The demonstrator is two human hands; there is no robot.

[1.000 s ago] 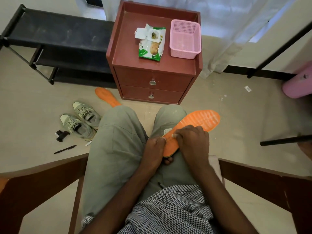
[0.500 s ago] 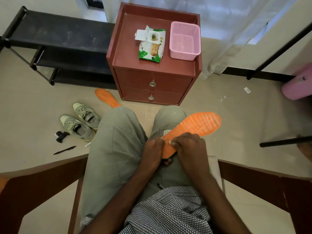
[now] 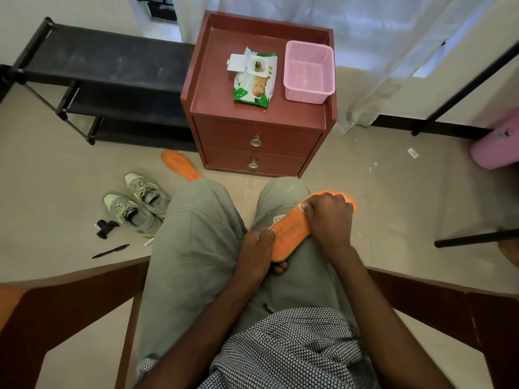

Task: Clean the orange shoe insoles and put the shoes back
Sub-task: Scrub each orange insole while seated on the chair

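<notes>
Insole [image 3: 292,233] lies across your right thigh: your left hand [image 3: 257,249] pinches its near end to steady it. Your right hand [image 3: 328,217], fingers curled round a wipe [image 3: 302,206], rubs toward the far end.

Soft daylight through curtain [image 3: 379,51], sharp centre, wide-angle bending at edges

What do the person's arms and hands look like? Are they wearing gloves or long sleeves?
No gloves. The left hand and the right hand are bare, and so are both forearms. No watch, ring or bracelet shows. The only clothes in view are a dark shirt with small white dots and grey-green trousers.
</notes>
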